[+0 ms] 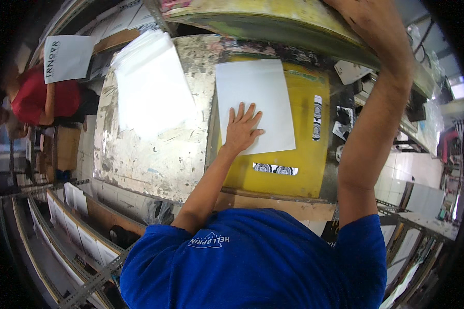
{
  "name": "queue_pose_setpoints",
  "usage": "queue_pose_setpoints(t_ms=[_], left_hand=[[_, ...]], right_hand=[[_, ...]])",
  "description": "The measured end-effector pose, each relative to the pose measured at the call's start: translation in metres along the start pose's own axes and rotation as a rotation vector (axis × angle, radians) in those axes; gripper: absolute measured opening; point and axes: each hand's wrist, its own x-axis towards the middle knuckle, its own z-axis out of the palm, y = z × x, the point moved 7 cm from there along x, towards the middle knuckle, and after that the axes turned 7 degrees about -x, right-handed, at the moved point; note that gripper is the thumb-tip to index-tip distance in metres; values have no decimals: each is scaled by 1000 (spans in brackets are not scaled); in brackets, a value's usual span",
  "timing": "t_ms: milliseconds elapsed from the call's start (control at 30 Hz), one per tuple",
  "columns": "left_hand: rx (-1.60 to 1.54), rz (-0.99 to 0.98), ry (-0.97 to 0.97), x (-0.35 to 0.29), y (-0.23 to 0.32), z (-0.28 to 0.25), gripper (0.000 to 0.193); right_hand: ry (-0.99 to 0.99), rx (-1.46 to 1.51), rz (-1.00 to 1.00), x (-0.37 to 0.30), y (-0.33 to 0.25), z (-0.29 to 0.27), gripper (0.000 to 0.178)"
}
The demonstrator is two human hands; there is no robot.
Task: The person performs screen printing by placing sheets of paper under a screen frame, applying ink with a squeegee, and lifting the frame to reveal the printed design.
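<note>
My left hand [242, 129] lies flat on a white sheet [255, 82], its fingers spread. Under that sheet is a yellow board [307, 159], and the sheet covers its left part. Two short strips with black and white ring patterns are on the board: an upright strip [317, 118] right of the sheet and a level strip [275, 169] below it. My right hand [368, 20] reaches up to the raised, paint-stained frame [273, 20] along the far side. The picture's edge cuts off its fingers, so its grip is hidden.
A fanned stack of white sheets [152, 85] rests on the stained table [154, 165] to the left. Beyond it, a person in a red shirt [46, 98] stands beside a printed white sheet [67, 57]. A slotted metal rack [72, 242] holds boards at the lower left.
</note>
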Motion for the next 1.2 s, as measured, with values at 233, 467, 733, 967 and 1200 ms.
queue_pose_setpoints(t_ms=[233, 467, 733, 967, 1200], left_hand=[[0, 125, -154, 28, 43, 41, 63], [-27, 133, -179, 9, 58, 47, 64], [-62, 153, -157, -4, 64, 43, 63], [-18, 181, -171, -9, 58, 47, 64], [-3, 185, -71, -5, 62, 21, 67]], right_hand=[[34, 97, -46, 0, -16, -6, 34], [12, 262, -82, 7, 7, 7, 32], [-60, 267, -31, -1, -12, -2, 33], [-75, 279, -17, -10, -22, -6, 34], [11, 90, -70, -19, -26, 1, 34]])
